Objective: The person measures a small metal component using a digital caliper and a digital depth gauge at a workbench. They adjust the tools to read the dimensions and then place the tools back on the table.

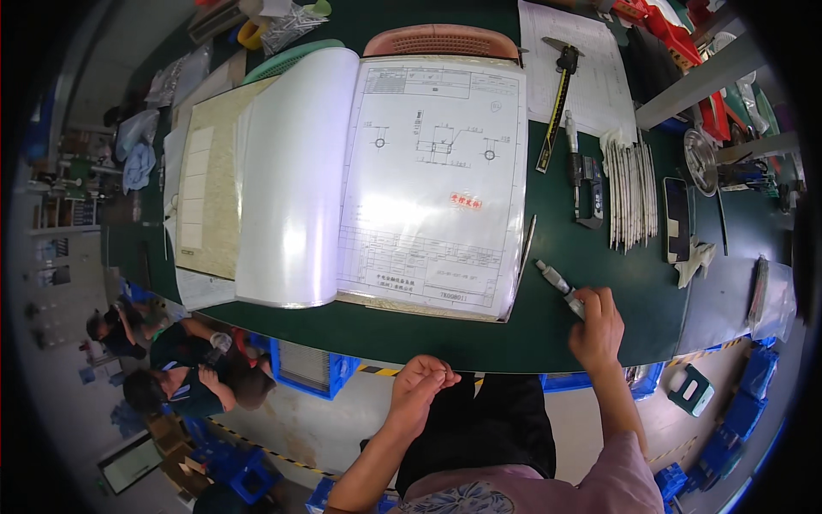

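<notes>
My right hand (597, 330) is closed round one end of a silver micrometer (555, 278) at the table's near edge, right of the open binder. Its barrel points away from me toward the upper left, and the frame end is partly hidden by my fingers. In front of my body, just off the table edge, my left hand (419, 390) is closed in a pinch. Whatever is between those fingertips is too small to make out. The binder (428, 214) lies open at a technical drawing in a clear sleeve, with a pen (528, 244) along its right side.
Right of the binder lie a caliper (558, 107), a second micrometer with a dark body (587, 193), a bundle of thin white rods (632, 193) and a phone (676, 218). A pink basket (441, 40) sits behind the binder. Other people (184, 364) are at lower left.
</notes>
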Motion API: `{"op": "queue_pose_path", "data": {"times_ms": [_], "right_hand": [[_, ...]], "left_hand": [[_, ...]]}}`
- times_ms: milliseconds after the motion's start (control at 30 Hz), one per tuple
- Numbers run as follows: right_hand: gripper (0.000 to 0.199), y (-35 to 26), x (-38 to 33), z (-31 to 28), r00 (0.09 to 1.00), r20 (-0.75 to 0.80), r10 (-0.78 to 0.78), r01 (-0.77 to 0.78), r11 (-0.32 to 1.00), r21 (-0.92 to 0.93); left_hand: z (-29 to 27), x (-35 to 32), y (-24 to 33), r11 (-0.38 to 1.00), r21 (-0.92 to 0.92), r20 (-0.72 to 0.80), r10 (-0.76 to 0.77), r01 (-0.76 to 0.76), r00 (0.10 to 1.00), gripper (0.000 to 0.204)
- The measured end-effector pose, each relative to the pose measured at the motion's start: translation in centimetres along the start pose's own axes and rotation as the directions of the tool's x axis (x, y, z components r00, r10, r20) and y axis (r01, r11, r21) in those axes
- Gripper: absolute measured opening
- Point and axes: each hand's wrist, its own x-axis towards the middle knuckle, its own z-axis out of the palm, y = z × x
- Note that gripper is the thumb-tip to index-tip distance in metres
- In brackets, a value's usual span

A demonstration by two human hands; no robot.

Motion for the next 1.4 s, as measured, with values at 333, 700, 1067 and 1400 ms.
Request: {"op": "queue_pose_path", "data": {"times_ms": [333, 700, 1067, 1400], "right_hand": [[0.030, -1.8, -0.6, 0.4, 0.984, -0.059, 0.169, -0.154, 0.968, 0.197], [0.023, 0.4, -1.2, 1.4, 0.838, 0.393, 0.380, -0.350, -0.179, 0.919], [0.047, -8.4, 1.8, -0.6, 0.837, 0.435, -0.331, -0.537, -0.649, 0.539], [0.077, -9.8, 1.2, 0.4, 0.868, 0.444, -0.223, -0.480, -0.606, 0.634]], "left_hand": [[0.0, -0.1, -0.2, 0.997, 0.066, -0.052, -0.045, 0.048, 0.998, 0.004], [1.6, 0.8, 1.3, 0.961, 0.226, 0.107, 0.136, -0.157, 0.985, 0.007], [3.7, 1.5, 3.3, 0.943, 0.272, 0.144, 0.157, -0.191, 0.977, 0.004], [3.6, 0.9, 3.7, 0.942, 0.310, 0.156, 0.084, -0.130, 0.984, 0.005]]}}
